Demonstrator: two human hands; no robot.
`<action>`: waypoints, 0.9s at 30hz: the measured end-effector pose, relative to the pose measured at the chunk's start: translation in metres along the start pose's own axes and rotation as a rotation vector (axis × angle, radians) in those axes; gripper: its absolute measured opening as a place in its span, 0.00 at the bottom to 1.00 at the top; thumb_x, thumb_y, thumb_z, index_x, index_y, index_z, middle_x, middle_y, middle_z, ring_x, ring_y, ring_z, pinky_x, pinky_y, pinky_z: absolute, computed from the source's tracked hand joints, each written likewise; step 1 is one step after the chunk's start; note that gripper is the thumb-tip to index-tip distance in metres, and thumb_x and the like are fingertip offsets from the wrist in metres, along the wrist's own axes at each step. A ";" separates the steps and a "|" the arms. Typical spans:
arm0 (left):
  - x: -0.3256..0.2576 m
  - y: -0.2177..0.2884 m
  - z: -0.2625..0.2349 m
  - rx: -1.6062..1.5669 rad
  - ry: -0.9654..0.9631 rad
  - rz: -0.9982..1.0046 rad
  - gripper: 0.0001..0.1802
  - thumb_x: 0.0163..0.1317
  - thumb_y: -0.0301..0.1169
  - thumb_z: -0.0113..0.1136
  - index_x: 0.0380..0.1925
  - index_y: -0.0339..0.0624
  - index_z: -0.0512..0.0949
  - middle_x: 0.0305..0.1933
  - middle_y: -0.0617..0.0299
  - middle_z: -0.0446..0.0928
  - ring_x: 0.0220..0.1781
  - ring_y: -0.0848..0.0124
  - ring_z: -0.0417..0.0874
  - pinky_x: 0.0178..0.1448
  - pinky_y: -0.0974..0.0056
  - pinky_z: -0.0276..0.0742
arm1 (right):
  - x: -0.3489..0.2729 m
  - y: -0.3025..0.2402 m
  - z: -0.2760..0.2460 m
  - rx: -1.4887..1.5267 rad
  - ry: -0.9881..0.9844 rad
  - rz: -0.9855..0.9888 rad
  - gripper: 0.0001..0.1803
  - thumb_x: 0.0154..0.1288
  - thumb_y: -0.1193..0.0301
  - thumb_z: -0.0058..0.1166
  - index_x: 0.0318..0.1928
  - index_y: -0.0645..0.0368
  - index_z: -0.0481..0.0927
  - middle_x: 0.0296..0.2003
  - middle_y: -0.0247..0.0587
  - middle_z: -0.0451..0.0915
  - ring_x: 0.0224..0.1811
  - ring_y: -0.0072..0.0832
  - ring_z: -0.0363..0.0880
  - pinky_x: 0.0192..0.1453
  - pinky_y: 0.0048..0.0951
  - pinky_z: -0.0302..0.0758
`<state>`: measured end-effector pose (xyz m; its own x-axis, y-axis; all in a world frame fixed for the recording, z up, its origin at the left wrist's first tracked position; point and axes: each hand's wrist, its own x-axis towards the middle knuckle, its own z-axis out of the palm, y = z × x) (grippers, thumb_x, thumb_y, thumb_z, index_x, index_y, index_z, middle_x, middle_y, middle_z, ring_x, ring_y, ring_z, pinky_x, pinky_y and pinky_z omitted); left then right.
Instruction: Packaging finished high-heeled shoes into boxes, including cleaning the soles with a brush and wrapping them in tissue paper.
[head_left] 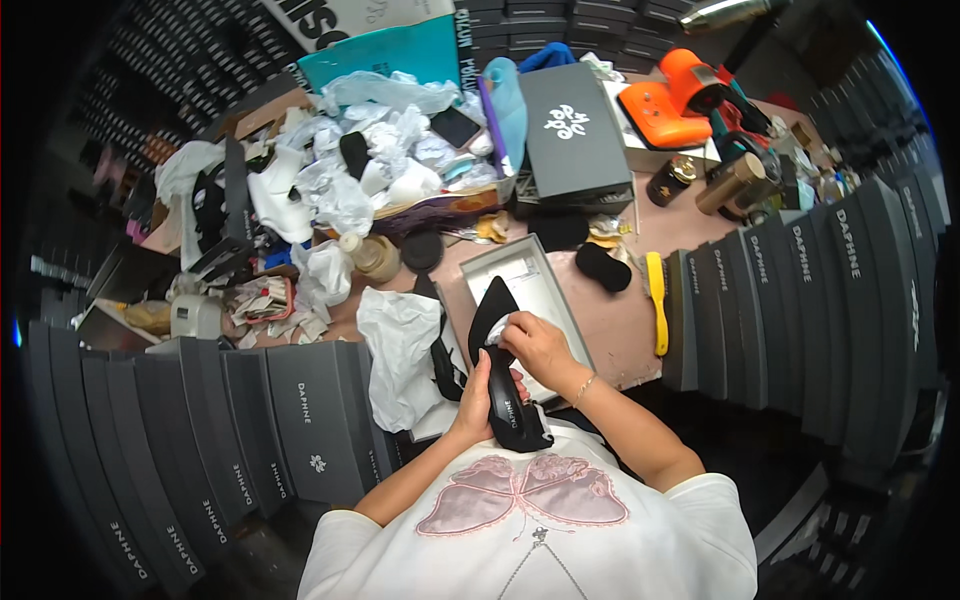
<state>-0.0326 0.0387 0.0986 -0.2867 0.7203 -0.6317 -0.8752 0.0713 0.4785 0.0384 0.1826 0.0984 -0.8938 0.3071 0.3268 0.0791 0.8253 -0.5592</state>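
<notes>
A black pointed-toe shoe (508,420) is held in front of my chest, its toe pointing away and its insole facing up. My left hand (478,402) wraps round the middle of it, thumb along the side. The fingers of my right hand (538,350) are closed at the shoe's opening near the toe, on a bit of white paper (496,331) that shows there. Behind the shoe lies an open grey shoebox (562,308) with pale paper in it. To the left, another black item, perhaps the second shoe (443,368), lies beside a crumpled white paper sheet (398,345).
Grey shoeboxes (305,420) stand in rows at left and right (765,320). A carton (430,215) heaped with crumpled paper is at the back, beside a closed grey box (575,130). A yellow-handled tool (656,300), a spray can (730,183) and an orange device (665,110) lie to the right.
</notes>
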 end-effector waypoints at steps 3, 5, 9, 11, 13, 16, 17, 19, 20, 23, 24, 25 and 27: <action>0.004 -0.008 0.012 0.006 -0.046 -0.077 0.34 0.68 0.62 0.40 0.37 0.36 0.74 0.29 0.57 0.77 0.29 0.66 0.81 0.36 0.63 0.81 | -0.006 0.004 -0.016 0.042 0.163 0.221 0.17 0.54 0.71 0.63 0.43 0.59 0.74 0.41 0.43 0.74 0.43 0.39 0.76 0.46 0.36 0.75; -0.001 -0.012 0.021 0.053 -0.085 -0.096 0.34 0.69 0.61 0.40 0.37 0.36 0.74 0.28 0.57 0.76 0.29 0.66 0.81 0.37 0.64 0.80 | -0.015 -0.003 -0.036 0.273 0.315 0.550 0.20 0.55 0.71 0.64 0.47 0.60 0.74 0.39 0.46 0.74 0.43 0.40 0.76 0.46 0.36 0.75; 0.004 -0.033 0.034 0.186 -0.135 -0.116 0.29 0.69 0.56 0.45 0.38 0.35 0.74 0.28 0.57 0.77 0.29 0.67 0.81 0.36 0.65 0.80 | -0.044 0.032 -0.020 0.572 0.242 0.581 0.40 0.53 0.70 0.66 0.65 0.61 0.64 0.57 0.56 0.72 0.55 0.47 0.74 0.53 0.36 0.74; 0.002 -0.035 0.041 0.177 -0.138 -0.121 0.26 0.71 0.51 0.46 0.37 0.35 0.74 0.28 0.56 0.77 0.28 0.68 0.81 0.34 0.65 0.80 | -0.057 0.053 -0.043 0.673 0.169 0.649 0.37 0.55 0.70 0.64 0.64 0.63 0.65 0.56 0.59 0.72 0.57 0.49 0.73 0.56 0.37 0.73; 0.010 -0.034 0.037 0.138 -0.184 -0.150 0.20 0.72 0.45 0.46 0.45 0.36 0.71 0.36 0.53 0.78 0.32 0.66 0.82 0.37 0.64 0.82 | -0.068 0.067 -0.067 0.812 0.078 0.709 0.34 0.58 0.70 0.61 0.64 0.65 0.65 0.55 0.62 0.73 0.59 0.51 0.71 0.59 0.38 0.71; -0.001 -0.010 0.072 0.162 -0.120 0.036 0.19 0.71 0.37 0.49 0.56 0.39 0.63 0.46 0.51 0.77 0.36 0.65 0.83 0.40 0.62 0.83 | -0.120 0.166 -0.086 -0.095 0.100 0.946 0.35 0.61 0.71 0.57 0.67 0.67 0.58 0.60 0.64 0.67 0.58 0.52 0.71 0.60 0.41 0.72; 0.003 -0.011 0.068 0.134 -0.157 0.051 0.24 0.68 0.30 0.51 0.61 0.43 0.56 0.53 0.50 0.74 0.40 0.63 0.84 0.44 0.61 0.84 | -0.135 0.185 -0.086 -0.278 0.141 0.889 0.32 0.64 0.72 0.52 0.66 0.67 0.59 0.57 0.65 0.69 0.56 0.57 0.71 0.57 0.45 0.73; 0.003 -0.007 0.069 0.239 -0.145 0.076 0.25 0.65 0.26 0.51 0.61 0.43 0.57 0.52 0.51 0.75 0.40 0.65 0.83 0.43 0.62 0.83 | -0.154 0.217 -0.064 -0.444 -0.082 0.932 0.32 0.64 0.75 0.47 0.69 0.59 0.57 0.52 0.58 0.71 0.49 0.54 0.75 0.51 0.49 0.75; 0.002 -0.008 0.068 0.257 -0.144 0.115 0.26 0.63 0.24 0.51 0.61 0.43 0.57 0.51 0.51 0.75 0.37 0.67 0.81 0.40 0.64 0.81 | -0.150 0.218 -0.057 -0.524 -0.152 0.933 0.34 0.63 0.76 0.46 0.70 0.52 0.57 0.51 0.55 0.71 0.46 0.53 0.76 0.52 0.50 0.75; -0.009 -0.002 0.068 0.249 -0.080 0.139 0.22 0.63 0.26 0.54 0.56 0.43 0.62 0.45 0.55 0.76 0.32 0.73 0.77 0.35 0.67 0.77 | -0.147 0.223 -0.040 -0.408 -0.029 1.056 0.31 0.66 0.76 0.43 0.70 0.53 0.58 0.51 0.56 0.74 0.50 0.51 0.77 0.50 0.45 0.76; -0.011 -0.001 0.066 0.236 -0.062 0.157 0.20 0.63 0.26 0.55 0.54 0.43 0.63 0.44 0.56 0.75 0.32 0.73 0.76 0.34 0.68 0.76 | -0.152 0.222 -0.040 -0.352 0.104 0.995 0.31 0.66 0.77 0.44 0.70 0.53 0.58 0.48 0.56 0.75 0.48 0.50 0.78 0.49 0.45 0.76; -0.014 0.000 0.063 0.226 -0.046 0.173 0.19 0.63 0.26 0.55 0.53 0.43 0.64 0.42 0.57 0.75 0.31 0.74 0.76 0.34 0.68 0.76 | -0.161 0.217 -0.038 -0.293 0.237 0.934 0.31 0.66 0.77 0.45 0.69 0.53 0.59 0.44 0.56 0.76 0.46 0.48 0.79 0.48 0.45 0.77; -0.008 0.003 0.060 0.220 -0.048 0.217 0.19 0.64 0.27 0.55 0.53 0.43 0.64 0.40 0.59 0.74 0.30 0.75 0.75 0.33 0.69 0.75 | -0.142 0.203 -0.056 -0.144 0.411 0.784 0.30 0.66 0.77 0.46 0.69 0.54 0.61 0.41 0.57 0.77 0.45 0.47 0.79 0.46 0.43 0.77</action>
<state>-0.0097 0.0739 0.1418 -0.4345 0.7664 -0.4731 -0.6887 0.0557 0.7229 0.2062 0.3329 -0.0192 -0.3327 0.9304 0.1536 0.6800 0.3496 -0.6445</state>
